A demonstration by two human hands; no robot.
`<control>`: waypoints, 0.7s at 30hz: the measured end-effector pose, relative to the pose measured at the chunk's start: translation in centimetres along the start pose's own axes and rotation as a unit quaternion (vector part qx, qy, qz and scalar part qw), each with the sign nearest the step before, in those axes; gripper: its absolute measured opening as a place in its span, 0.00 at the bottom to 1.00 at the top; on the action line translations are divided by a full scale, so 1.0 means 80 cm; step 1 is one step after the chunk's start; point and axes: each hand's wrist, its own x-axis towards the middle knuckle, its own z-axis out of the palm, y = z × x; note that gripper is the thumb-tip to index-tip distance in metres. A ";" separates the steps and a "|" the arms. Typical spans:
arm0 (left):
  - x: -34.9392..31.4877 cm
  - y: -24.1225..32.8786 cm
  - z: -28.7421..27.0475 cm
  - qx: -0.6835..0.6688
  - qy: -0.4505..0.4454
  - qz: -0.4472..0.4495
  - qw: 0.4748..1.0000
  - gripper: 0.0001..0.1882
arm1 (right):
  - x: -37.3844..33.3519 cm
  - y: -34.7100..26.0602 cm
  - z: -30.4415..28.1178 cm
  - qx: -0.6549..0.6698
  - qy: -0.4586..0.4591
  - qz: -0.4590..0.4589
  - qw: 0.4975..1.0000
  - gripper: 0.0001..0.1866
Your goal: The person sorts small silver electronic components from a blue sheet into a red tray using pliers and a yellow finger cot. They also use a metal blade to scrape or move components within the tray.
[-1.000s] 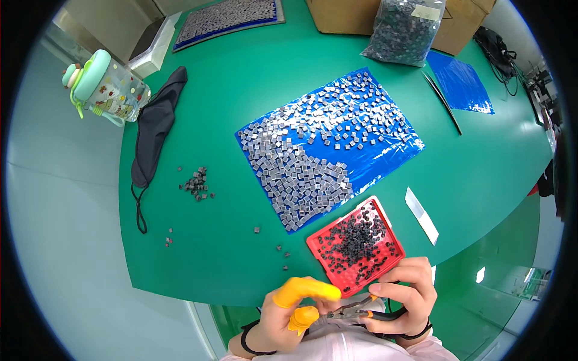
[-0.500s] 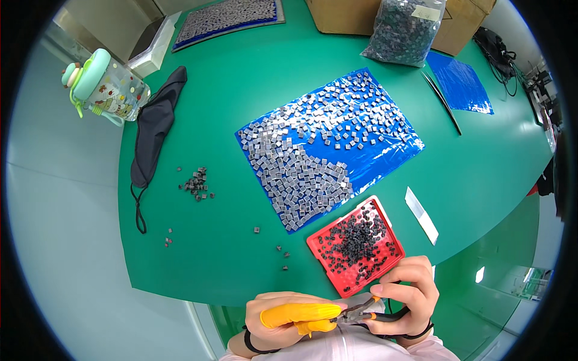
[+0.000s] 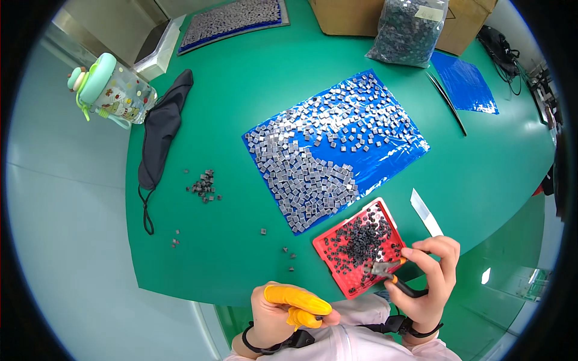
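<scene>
My right hand (image 3: 430, 280) grips a pair of small pliers (image 3: 404, 287) with black-and-orange handles. Their metal jaws lie over the near right part of a red tray (image 3: 340, 281) that holds many small black parts (image 3: 363, 240). Whether the jaws pinch a part is too small to tell. Near the table's front edge, my left hand (image 3: 277, 313) wears yellow finger covers (image 3: 295, 296) on thumb and finger. These are pinched together on a small dark part (image 3: 320, 317), mostly hidden by the fingertips.
Beyond the tray lies a blue sheet (image 3: 385, 162) covered with small square metal-topped pieces. Loose dark pieces (image 3: 205, 185) sit at left, near a black pouch (image 3: 161, 138) and a bottle (image 3: 123, 96). Tweezers (image 3: 447, 103), a bag of parts (image 3: 409, 36) and a white strip (image 3: 424, 212) lie farther off.
My right hand has carried the pliers away from my left hand, up and right over the red tray. My left hand stays near the table edge, still pinched.
</scene>
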 end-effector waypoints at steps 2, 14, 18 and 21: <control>-0.001 0.000 -0.001 0.006 0.003 0.010 1.000 0.08 | 0.001 0.003 0.001 -0.024 -0.007 0.004 1.000 0.28; 0.021 0.111 -0.016 0.537 0.056 0.220 0.812 0.09 | 0.007 0.076 -0.023 -0.042 0.136 0.094 0.985 0.28; 0.092 0.134 0.009 0.681 0.025 0.215 0.700 0.11 | 0.007 0.104 -0.022 -0.073 0.160 0.131 0.976 0.27; 0.135 0.131 0.018 0.711 -0.023 0.240 0.661 0.11 | 0.011 0.110 -0.019 -0.070 0.170 0.135 0.974 0.27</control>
